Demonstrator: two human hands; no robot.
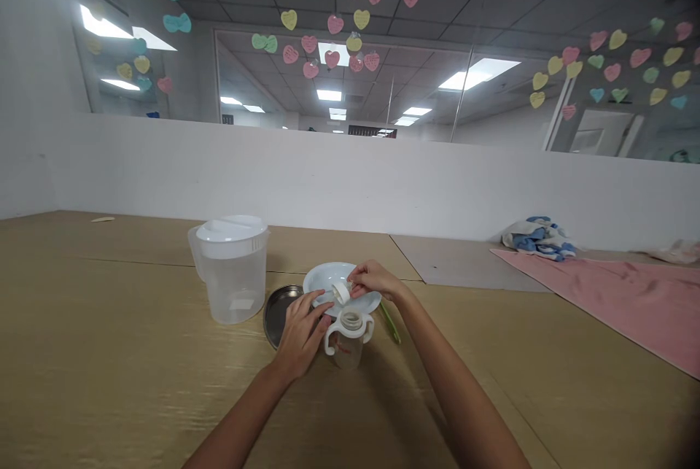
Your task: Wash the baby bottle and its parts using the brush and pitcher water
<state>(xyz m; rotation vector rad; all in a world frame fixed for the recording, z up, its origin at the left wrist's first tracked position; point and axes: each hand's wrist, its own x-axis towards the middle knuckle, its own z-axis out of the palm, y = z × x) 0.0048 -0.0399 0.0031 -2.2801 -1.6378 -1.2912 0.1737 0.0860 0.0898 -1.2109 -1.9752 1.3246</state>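
A clear bottle (pixel 348 352) with a white two-handled collar stands upright and uncapped on the table. Just left of it is my left hand (pixel 302 330), fingers spread, its fingertips near the collar and over the edge of a dark round metal dish (pixel 278 314). My right hand (pixel 372 279) pinches a white ring-shaped cap (pixel 342 292), tilted above a white bowl (pixel 322 274). Behind the bottle the bowl is partly covered by my hands. A green brush-like handle (pixel 391 323) lies to the bottle's right.
A large clear pitcher (pixel 235 287) with a white lid stands at the left. At the right lie a grey mat (pixel 464 262), a crumpled blue and white cloth (pixel 539 238) and a pink cloth (pixel 617 294). Behind the table (pixel 136 338) runs a white wall.
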